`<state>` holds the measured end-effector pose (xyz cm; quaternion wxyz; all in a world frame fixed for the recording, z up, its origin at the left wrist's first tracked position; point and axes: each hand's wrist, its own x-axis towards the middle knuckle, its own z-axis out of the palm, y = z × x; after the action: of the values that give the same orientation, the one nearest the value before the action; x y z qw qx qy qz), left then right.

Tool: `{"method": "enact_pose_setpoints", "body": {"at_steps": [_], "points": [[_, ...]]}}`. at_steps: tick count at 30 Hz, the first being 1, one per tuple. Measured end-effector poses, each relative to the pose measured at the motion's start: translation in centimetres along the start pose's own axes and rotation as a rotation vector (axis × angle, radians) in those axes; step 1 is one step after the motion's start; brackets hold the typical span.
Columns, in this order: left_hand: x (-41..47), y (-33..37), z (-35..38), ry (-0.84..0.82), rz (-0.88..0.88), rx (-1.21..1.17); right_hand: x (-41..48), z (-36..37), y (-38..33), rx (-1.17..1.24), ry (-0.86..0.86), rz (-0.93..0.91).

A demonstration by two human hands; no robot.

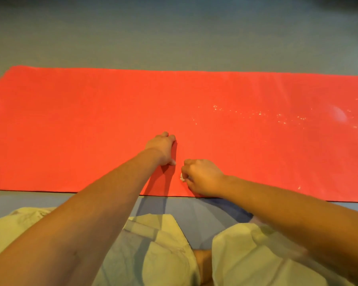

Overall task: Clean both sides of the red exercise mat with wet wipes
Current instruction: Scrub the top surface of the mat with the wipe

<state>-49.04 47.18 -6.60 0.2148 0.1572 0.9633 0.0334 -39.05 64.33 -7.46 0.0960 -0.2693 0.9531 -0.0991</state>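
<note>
The red exercise mat [70,124] lies flat across the floor in front of me. My left hand [162,148] rests on the mat near its middle, fingers curled under, holding nothing that I can see. Just to its right, close to the mat's near edge, my right hand [201,176] grips a small crumpled white wet wipe [182,177] against the mat; only a corner of the wipe shows. Pale specks and a whitish smear [339,116] mark the mat's right part.
Grey-blue floor [174,38] surrounds the mat on the far and near sides. My knees in light-coloured trousers [256,254] sit just short of the mat's near edge.
</note>
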Motion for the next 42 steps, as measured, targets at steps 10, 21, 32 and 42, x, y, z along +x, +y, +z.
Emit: {"method": "enact_pose_setpoints", "body": {"at_steps": [10, 21, 32, 42], "points": [[-0.2, 0.4, 0.0, 0.001, 0.010, 0.022, 1.3, -0.6, 2.4, 0.055, 0.064, 0.078], [1.4, 0.1, -0.4, -0.029, 0.023, 0.072, -4.1, 1.4, 0.8, 0.001, -0.009, -0.295], [2.6, 0.2, -2.2, -0.105, 0.046, 0.082, 4.5, -0.3, 4.9, 0.028, 0.203, 0.172], [4.3, -0.2, -1.3, 0.047, 0.030, -0.009, 1.8, 0.1, 5.3, -0.036, 0.094, -0.176]]}}
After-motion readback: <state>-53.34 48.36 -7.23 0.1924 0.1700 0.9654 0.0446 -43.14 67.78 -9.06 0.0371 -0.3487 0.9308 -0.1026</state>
